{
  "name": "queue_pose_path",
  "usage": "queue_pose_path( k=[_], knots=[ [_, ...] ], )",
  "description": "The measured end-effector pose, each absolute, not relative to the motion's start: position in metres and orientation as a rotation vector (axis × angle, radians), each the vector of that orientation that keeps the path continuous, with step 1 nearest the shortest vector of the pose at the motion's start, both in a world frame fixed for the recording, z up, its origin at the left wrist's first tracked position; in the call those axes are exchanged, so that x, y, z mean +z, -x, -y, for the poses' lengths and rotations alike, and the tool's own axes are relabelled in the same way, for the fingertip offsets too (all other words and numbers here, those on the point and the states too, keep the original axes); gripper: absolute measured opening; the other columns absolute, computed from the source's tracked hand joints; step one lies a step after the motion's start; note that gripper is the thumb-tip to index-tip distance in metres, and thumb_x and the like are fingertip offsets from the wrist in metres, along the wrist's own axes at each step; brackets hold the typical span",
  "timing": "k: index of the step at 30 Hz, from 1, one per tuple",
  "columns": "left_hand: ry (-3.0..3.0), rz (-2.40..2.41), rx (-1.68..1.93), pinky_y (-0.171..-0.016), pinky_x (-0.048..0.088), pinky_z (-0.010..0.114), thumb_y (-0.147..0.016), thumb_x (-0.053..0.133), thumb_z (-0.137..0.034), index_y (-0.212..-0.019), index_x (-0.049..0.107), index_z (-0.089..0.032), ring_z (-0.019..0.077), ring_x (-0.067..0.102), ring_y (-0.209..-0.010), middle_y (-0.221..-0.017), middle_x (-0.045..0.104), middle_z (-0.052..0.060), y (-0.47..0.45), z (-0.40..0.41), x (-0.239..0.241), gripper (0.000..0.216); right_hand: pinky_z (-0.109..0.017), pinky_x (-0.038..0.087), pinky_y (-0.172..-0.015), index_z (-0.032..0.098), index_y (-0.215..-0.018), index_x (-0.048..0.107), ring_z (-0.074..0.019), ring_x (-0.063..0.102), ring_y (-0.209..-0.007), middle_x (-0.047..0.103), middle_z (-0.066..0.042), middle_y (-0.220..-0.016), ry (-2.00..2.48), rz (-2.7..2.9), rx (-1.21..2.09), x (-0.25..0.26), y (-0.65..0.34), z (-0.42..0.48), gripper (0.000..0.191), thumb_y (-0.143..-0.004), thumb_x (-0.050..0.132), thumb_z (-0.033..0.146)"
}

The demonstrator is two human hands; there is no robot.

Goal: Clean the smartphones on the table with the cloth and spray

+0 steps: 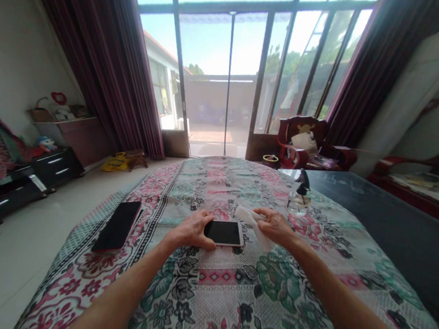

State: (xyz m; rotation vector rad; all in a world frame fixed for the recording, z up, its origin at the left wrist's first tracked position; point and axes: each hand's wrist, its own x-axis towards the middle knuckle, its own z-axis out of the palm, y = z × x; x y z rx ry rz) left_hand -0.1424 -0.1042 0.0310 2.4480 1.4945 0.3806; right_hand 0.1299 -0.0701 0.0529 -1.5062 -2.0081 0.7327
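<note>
A white-framed smartphone [224,233] with a dark screen lies flat on the patterned tablecloth [231,293]. My left hand [194,229] grips its left end, thumb along the near edge and fingers at the far edge. Just right of the phone, my right hand [273,226] pinches a thin white tissue [251,218], part of which hangs down toward the cloth. Beyond my right hand stands a clear spray bottle [298,202] with a black nozzle head. The tissue and the phone look apart.
On the table's left side lies a black tablet-like slab [117,226] with a red edge. A dark table surface [376,219] adjoins on the right. Farther off are a red wooden chair [302,136], glass doors [226,83] and a yellow bag [115,162] on the floor.
</note>
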Motion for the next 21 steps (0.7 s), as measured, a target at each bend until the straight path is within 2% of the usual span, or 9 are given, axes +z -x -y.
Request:
queue_pose_path(
  k=[4, 9, 15, 21],
  knots=[
    [-2.389, -1.741, 0.648, -0.091, 0.044, 0.037, -0.065, 0.071, -0.045, -0.127, 0.053, -0.017, 0.0291, 0.054, -0.104, -0.112, 0.058, 0.011, 0.13, 0.11, 0.01, 0.071, -0.021, 0.039, -0.055, 0.019, -0.094, 0.073, -0.0144, 0.058, -0.061, 0.067, 0.002, -0.068, 1.447, 2.065, 0.877, 0.045, -0.139, 0.086, 0.043, -0.062, 0.045, 0.012],
    [-2.403, -1.903, 0.81, -0.097, 0.04, 0.042, -0.075, 0.063, -0.049, -0.126, 0.054, -0.013, 0.0306, 0.053, -0.11, -0.119, 0.058, 0.014, 0.117, 0.115, -0.007, 0.063, -0.022, 0.043, -0.062, 0.019, -0.09, 0.074, -0.0168, 0.061, -0.073, 0.07, 0.001, -0.079, 1.253, 2.207, 0.902, 0.041, -0.132, 0.112, 0.041, -0.061, 0.045, 0.011],
    [-2.357, -1.779, 0.939, -0.1, 0.04, 0.043, -0.074, 0.065, -0.037, -0.129, 0.053, -0.013, 0.0305, 0.053, -0.114, -0.12, 0.06, 0.015, 0.124, 0.116, -0.006, 0.061, -0.026, 0.046, -0.078, 0.019, -0.1, 0.07, -0.019, 0.064, -0.088, 0.071, -0.004, -0.096, 1.083, 2.188, 0.69, 0.02, -0.109, 0.132, 0.042, -0.067, 0.045, 0.01],
    [-1.965, -1.435, 1.08, -0.1, 0.042, 0.04, -0.071, 0.067, -0.038, -0.125, 0.058, -0.014, 0.028, 0.057, -0.113, -0.121, 0.063, 0.013, 0.15, 0.12, 0.008, 0.06, -0.028, 0.046, -0.079, 0.018, -0.1, 0.069, -0.0192, 0.063, -0.085, 0.07, -0.007, -0.094, 1.094, 2.178, 0.51, 0.0, -0.106, 0.134, 0.036, -0.073, 0.045, 0.011]
  ],
)
